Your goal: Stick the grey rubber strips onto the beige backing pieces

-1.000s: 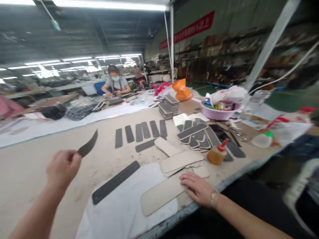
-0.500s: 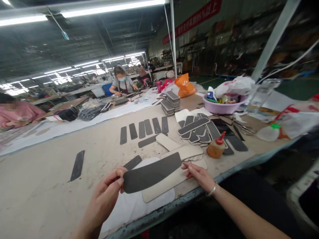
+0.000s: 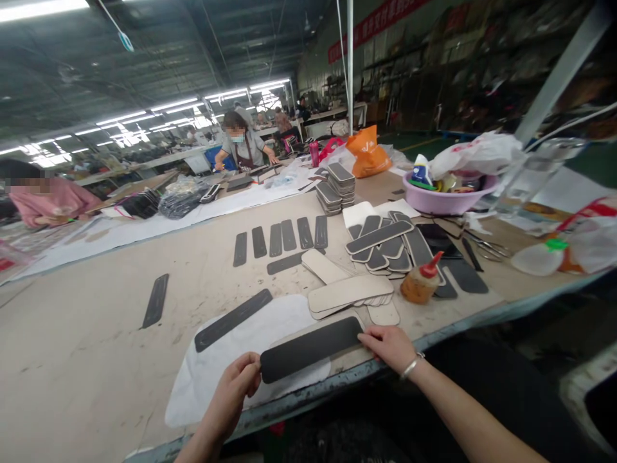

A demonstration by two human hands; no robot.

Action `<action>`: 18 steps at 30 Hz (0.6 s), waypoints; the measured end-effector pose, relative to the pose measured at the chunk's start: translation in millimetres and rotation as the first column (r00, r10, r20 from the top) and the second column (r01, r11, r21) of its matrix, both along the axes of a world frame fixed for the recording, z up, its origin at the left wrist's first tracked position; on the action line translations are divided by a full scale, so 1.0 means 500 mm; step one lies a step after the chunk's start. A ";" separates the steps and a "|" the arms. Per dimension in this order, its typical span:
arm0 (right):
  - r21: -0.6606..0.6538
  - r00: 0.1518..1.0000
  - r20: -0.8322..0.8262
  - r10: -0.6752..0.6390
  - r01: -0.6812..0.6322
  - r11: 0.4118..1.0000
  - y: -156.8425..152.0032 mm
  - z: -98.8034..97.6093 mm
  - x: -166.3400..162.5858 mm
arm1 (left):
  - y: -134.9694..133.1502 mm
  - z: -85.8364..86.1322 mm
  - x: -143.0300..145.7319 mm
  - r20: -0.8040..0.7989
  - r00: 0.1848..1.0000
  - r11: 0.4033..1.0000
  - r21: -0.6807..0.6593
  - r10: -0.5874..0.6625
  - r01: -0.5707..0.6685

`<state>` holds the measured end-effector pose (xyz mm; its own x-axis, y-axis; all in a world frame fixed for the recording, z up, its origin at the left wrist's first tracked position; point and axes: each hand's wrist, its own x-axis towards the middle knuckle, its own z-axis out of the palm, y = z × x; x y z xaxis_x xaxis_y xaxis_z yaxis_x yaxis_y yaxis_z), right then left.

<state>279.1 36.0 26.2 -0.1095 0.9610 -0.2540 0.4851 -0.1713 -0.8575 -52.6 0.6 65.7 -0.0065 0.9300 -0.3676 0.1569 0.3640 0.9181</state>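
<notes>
A dark grey rounded strip [image 3: 311,349] is stretched between my two hands near the table's front edge. My left hand [image 3: 245,375] pinches its left end, and my right hand [image 3: 389,346] has thumb and fingers closed on its right end. Under the strip lies a cream-coloured rounded piece, mostly covered, with a pale rim showing along the far side. Both are over a white sheet [image 3: 193,392]. Another dark strip [image 3: 234,320], with shiny streaks on it, rests on that sheet beyond my left hand. A stack of cream pieces [image 3: 349,293] lies just past the held strip.
Several dark strips [image 3: 275,240] lie in a row farther back. To the right are a red-tipped glue bottle [image 3: 420,283], a pile of cream-edged dark pieces [image 3: 378,240], scissors [image 3: 486,247] and a purple basin [image 3: 446,200]. Co-workers [image 3: 243,146] sit across the table.
My right hand has closed on the strip's right end, where it was just apart before. The strip has come lower, over the cream piece, and my left hand has moved right.
</notes>
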 end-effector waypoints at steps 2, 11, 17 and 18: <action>-0.036 0.998 0.057 0.002 0.000 0.999 0.006 0.004 -0.003 | 0.013 -0.019 -0.001 -0.031 0.999 0.999 -0.042 0.016 -0.018; -0.071 0.955 0.297 0.027 -0.006 0.997 0.054 0.004 -0.011 | 0.062 -0.058 0.000 -0.247 0.968 0.994 -0.112 -0.047 0.020; -0.041 0.888 0.454 0.080 -0.069 0.997 0.067 0.007 -0.014 | 0.065 -0.075 -0.006 -0.275 0.958 0.993 -0.106 -0.084 0.057; -0.045 0.878 0.469 0.091 -0.079 0.996 0.067 0.006 -0.014 | 0.065 -0.075 -0.006 -0.289 0.952 0.992 -0.108 -0.099 0.070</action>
<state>272.3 69.3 29.4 -0.0525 0.9465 -0.3185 0.8438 -0.1286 -0.5210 -55.7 33.0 28.4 -0.0503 0.8926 -0.4481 0.4477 0.4212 0.7888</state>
